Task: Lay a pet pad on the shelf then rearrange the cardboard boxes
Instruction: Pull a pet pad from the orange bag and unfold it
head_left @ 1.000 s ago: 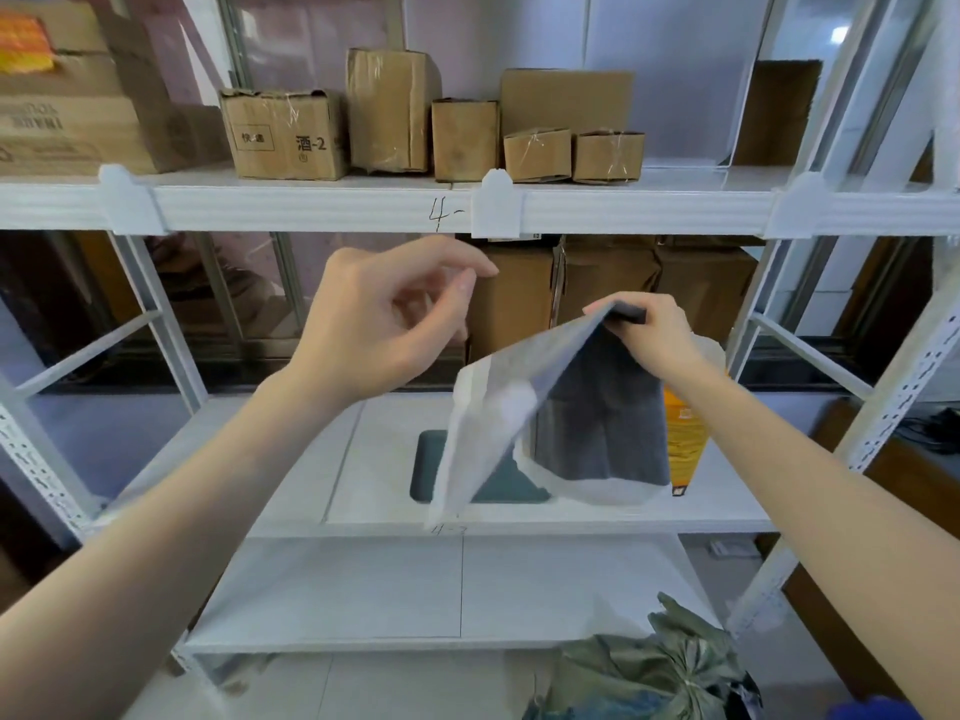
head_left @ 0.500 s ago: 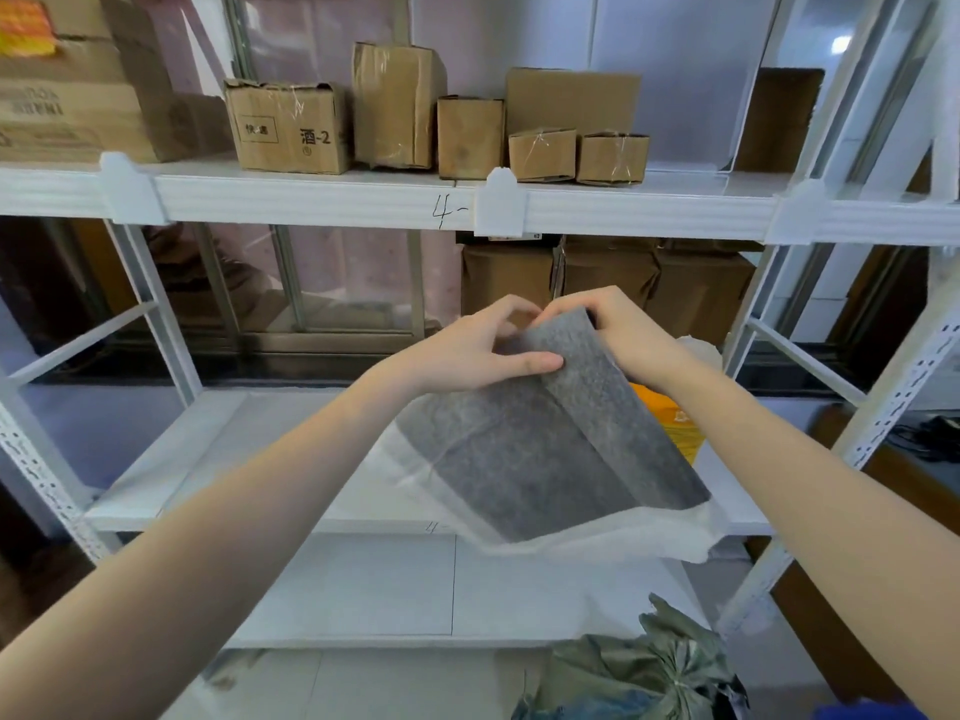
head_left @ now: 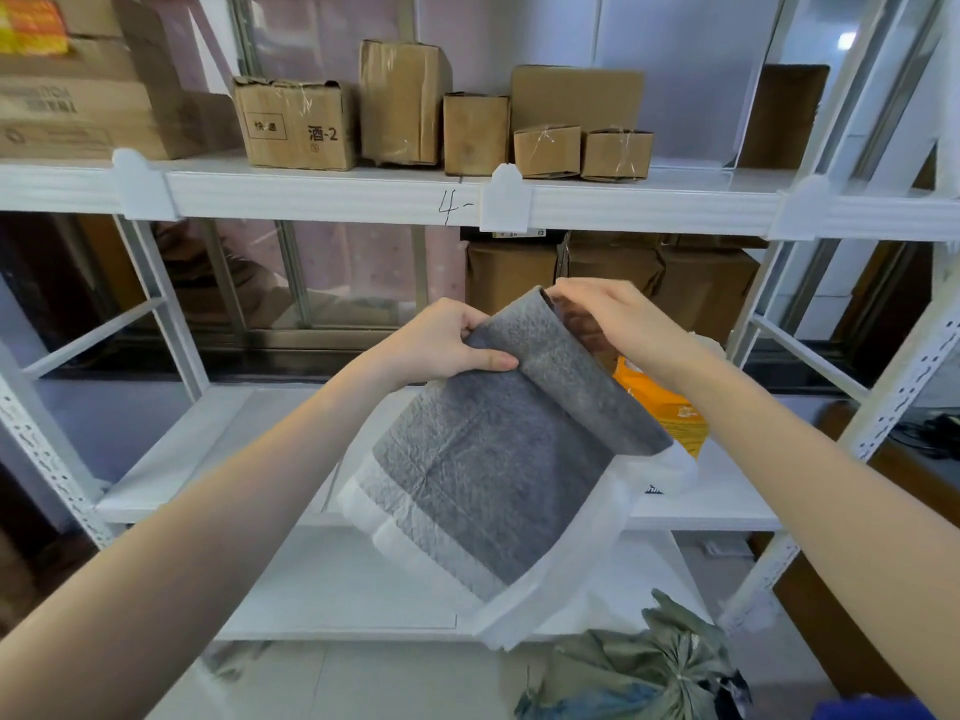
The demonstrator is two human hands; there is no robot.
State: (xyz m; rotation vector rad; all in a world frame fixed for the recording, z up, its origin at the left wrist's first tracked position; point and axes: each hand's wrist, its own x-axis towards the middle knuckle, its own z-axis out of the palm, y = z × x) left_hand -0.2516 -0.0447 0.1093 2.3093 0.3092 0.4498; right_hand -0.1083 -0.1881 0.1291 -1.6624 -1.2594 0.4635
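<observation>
A folded grey pet pad with white borders hangs in the air in front of the white shelf unit. My left hand pinches one layer at the pad's top edge. My right hand grips the neighbouring layer, and a small gap shows between the two. The pad dangles above the middle shelf. Several taped cardboard boxes stand in a row on the upper shelf, among them one with printed characters.
Larger brown boxes sit at the back of the middle shelf. An orange packet lies behind the pad. A big carton stands at upper left. A green-grey bag rests on the floor by the lower shelf.
My left hand has come across and taken hold of the pad's top edge beside my right hand. The pad has turned its grey face to me and its layers are parting.
</observation>
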